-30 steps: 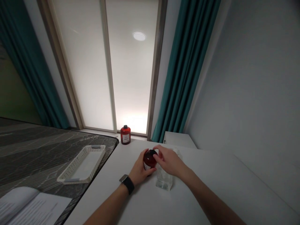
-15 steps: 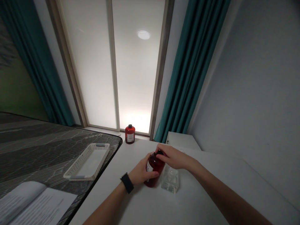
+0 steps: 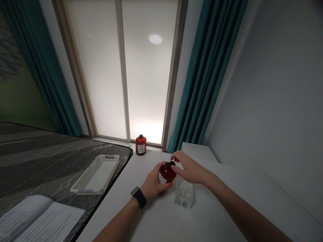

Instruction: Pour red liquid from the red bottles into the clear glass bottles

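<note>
My left hand (image 3: 154, 183) is wrapped round the body of a dark red bottle (image 3: 167, 172) with a white label, holding it tilted above the white table (image 3: 151, 222). At the bottle's black cap (image 3: 172, 163) is my right hand (image 3: 186, 167). Its thumb is against or very near the cap, while the bent fingers stand off above it with a gap between. A clear container (image 3: 184, 194), perhaps glass or plastic, stands just right of the bottle. The bottle's lower part is mostly hidden by my left hand.
A second red bottle (image 3: 140, 146) with a black cap stands at the table's far edge. To the left, a white basket (image 3: 75, 191) and an open book (image 3: 58, 218) lie on a dark patterned surface (image 3: 50, 158). A white cabinet (image 3: 198, 150) stands behind the table.
My right fingers have loosened from the cap and lifted apart from the thumb. The bottle has tipped a little in my left hand, and its lower end shows less.
</note>
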{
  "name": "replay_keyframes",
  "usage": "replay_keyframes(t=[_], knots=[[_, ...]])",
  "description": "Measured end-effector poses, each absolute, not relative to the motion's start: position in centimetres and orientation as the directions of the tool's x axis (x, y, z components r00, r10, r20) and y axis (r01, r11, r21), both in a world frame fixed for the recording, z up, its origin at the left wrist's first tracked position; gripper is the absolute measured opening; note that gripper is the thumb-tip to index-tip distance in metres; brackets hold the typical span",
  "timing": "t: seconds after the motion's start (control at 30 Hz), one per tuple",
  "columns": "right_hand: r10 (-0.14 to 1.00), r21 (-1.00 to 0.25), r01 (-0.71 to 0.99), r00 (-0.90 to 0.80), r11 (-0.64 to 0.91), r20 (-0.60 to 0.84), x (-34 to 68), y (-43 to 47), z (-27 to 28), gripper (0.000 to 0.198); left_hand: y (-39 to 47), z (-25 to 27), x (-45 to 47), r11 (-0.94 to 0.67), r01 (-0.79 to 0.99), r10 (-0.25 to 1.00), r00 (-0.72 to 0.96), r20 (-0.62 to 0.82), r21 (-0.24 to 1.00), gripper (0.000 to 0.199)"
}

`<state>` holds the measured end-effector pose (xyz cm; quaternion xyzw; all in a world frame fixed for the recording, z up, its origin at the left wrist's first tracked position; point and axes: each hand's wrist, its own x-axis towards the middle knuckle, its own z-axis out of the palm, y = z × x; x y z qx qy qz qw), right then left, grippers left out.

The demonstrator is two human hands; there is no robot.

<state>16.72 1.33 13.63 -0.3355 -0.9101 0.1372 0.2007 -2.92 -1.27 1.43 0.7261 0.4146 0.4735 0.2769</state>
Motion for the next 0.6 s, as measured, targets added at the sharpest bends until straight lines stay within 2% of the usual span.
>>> replay_keyframes(t=[0.1, 0.23, 0.33, 0.43, 0.53, 0.6], knots=[[0.7, -0.39, 0.592, -0.67, 0.705, 0.248, 16.68, 1.52, 13.41, 0.004, -1.26, 1.3, -2.9, -0.506, 0.39, 0.862, 0.206, 0.463, 0.769, 0.079], [0.634, -0.398, 0.509, -0.708, 0.763, 0.311, 16.44, 1.5, 13.26, 0.016, -1.37, 1.31, -2.81, -0.517, 0.419, 0.856, 0.223, 0.467, 0.746, 0.078], [0.678, -0.396, 0.555, -0.654, 0.732, 0.337, 16.47, 1.57, 13.09, 0.007, -1.4, 1.4, -2.79, -0.515, 0.427, 0.855, 0.195, 0.481, 0.743, 0.077], [0.696, -0.401, 0.577, -0.659, 0.712, 0.287, 16.69, 1.63, 13.03, 0.005, -1.37, 1.39, -2.82, -0.518, 0.446, 0.853, 0.204, 0.481, 0.729, 0.078], [0.624, -0.441, 0.477, -0.726, 0.76, 0.29, 16.87, 1.47, 13.29, 0.016, -1.36, 1.34, -2.82, -0.522, 0.452, 0.851, 0.219, 0.477, 0.723, 0.077], [0.622, -0.478, 0.442, -0.708, 0.759, 0.333, 16.84, 1.37, 13.42, 0.019, -1.38, 1.35, -2.79, -0.52, 0.448, 0.852, 0.212, 0.479, 0.727, 0.077]])
